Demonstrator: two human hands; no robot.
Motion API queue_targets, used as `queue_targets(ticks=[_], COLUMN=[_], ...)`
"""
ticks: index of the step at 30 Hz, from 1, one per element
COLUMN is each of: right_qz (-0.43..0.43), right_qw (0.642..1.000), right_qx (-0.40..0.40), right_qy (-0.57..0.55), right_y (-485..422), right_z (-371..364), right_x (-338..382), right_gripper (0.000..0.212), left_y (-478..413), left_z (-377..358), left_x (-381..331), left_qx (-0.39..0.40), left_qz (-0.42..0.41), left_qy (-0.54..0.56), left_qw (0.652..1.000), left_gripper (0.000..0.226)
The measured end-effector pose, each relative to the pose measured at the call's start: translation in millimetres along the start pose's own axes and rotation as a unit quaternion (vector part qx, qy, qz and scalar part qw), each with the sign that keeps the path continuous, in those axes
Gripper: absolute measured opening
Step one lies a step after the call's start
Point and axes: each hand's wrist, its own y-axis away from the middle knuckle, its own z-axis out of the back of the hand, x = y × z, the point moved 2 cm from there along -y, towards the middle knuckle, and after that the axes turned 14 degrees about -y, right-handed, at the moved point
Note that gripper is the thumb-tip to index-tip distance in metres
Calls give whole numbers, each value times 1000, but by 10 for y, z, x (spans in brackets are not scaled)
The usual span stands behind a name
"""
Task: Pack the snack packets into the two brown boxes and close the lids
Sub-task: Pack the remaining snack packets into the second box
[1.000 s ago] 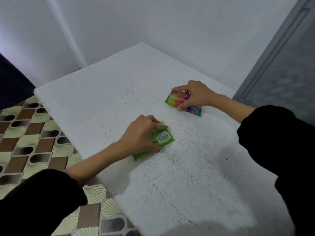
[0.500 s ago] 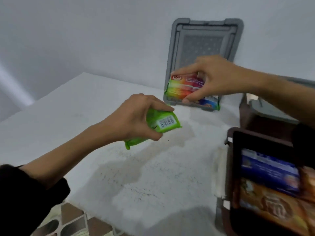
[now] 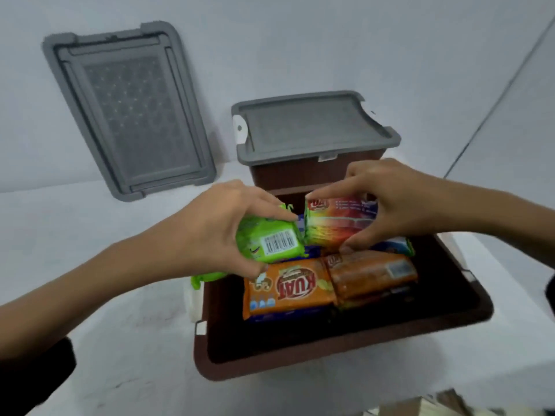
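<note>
My left hand (image 3: 210, 232) grips a green snack packet (image 3: 264, 244) over the left rim of the open brown box (image 3: 345, 355). My right hand (image 3: 399, 199) holds a rainbow-coloured packet (image 3: 333, 229) above the far part of that box. Inside lie two orange packets (image 3: 288, 289) and blue ones beneath them. Behind it stands the second brown box (image 3: 300, 175) with its grey lid (image 3: 312, 127) on top.
A loose grey lid (image 3: 129, 115) leans against the white wall at the back left. The boxes stand on a white table (image 3: 105, 340), with bare surface to the left. A tiled floor shows at the bottom right corner.
Both hands lifted their packets off the table and carried them right, to above the open brown box. My view swung right, bringing both boxes into sight.
</note>
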Motion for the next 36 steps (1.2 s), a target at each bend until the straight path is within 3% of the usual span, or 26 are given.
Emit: queue_targets(ticks=[6,14,21,24,29,32,36], right_qz=[-21,20,36,37,40,42,51], right_qw=[998,994,986,985,989,990,989], right_qx=[61,94,138,144,108,100,107], right_qy=[24,48,87,88,89,95,93], right_y=[169,199,123,137,106,84,77], right_z=[-312,-404,-424,-438,-496,-509,-492], right_x=[-344,-370,-315,-299,-270,-272,-264], right_gripper=[78,77,72,72,70,69,69], left_y=[-255,-285,-273,-236,-270,-315,-330], left_z=[-367,-590,-647,-665,-640,-671,-676], left_x=[-242,-337,-403,-381,-322,-339,-304], left_qx=[73,112,111,77,38,58,59], left_qz=[-33,-58,-60,-60,-104,-96,-96], left_qy=[-20,-62,-105,-104,-148,-152,-105], left_qw=[997,990,986,990,983,982,988], left_gripper=[70,69,64,61,53,53,53])
